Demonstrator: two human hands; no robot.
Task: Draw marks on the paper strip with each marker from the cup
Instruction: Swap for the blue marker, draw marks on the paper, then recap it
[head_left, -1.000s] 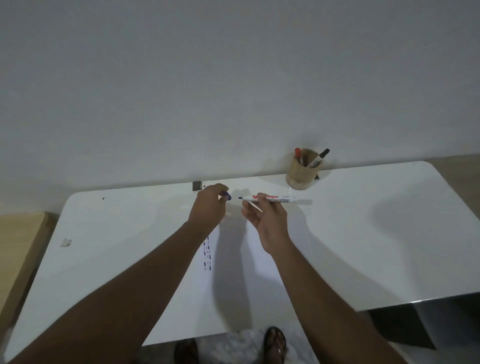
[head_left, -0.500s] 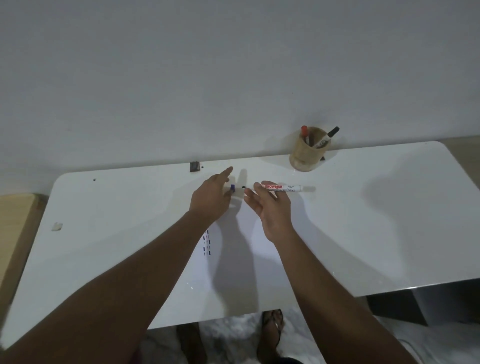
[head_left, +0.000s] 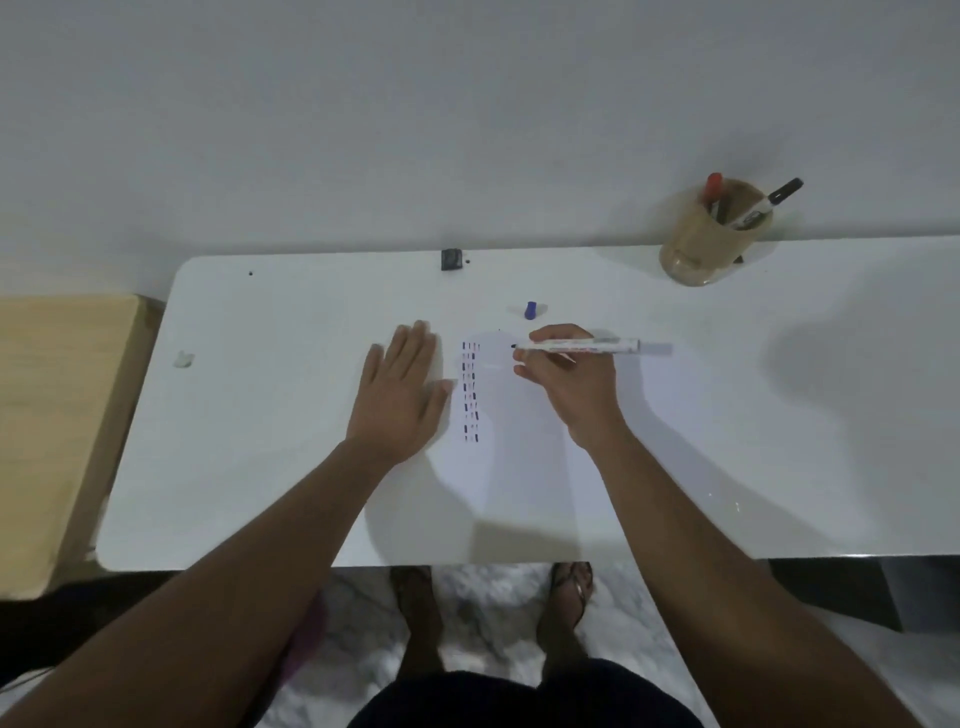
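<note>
A white paper strip (head_left: 498, 415) lies on the white table (head_left: 260, 467), with columns of short blue and red dashes (head_left: 470, 392) along its left side. My left hand (head_left: 402, 395) rests flat, fingers spread, just left of the dashes. My right hand (head_left: 571, 379) grips an uncapped white marker (head_left: 587, 345) lying nearly level, its dark tip pointing left over the strip's upper part. The marker's blue cap (head_left: 530, 310) lies on the table just beyond the strip. A tan cup (head_left: 696, 249) at the back right holds a red-capped marker (head_left: 712, 188) and a black-capped marker (head_left: 774, 200).
A small dark block (head_left: 451, 259) sits at the table's back edge near the wall. A scrap of white material (head_left: 183, 359) lies at the left. A wooden surface (head_left: 47, 415) adjoins the table's left side. My sandalled feet (head_left: 569, 597) show below the front edge.
My left hand let go of the blue cap, which now lies on the table, and has moved down to lie flat beside the dashes. My right hand brought the marker down over the strip.
</note>
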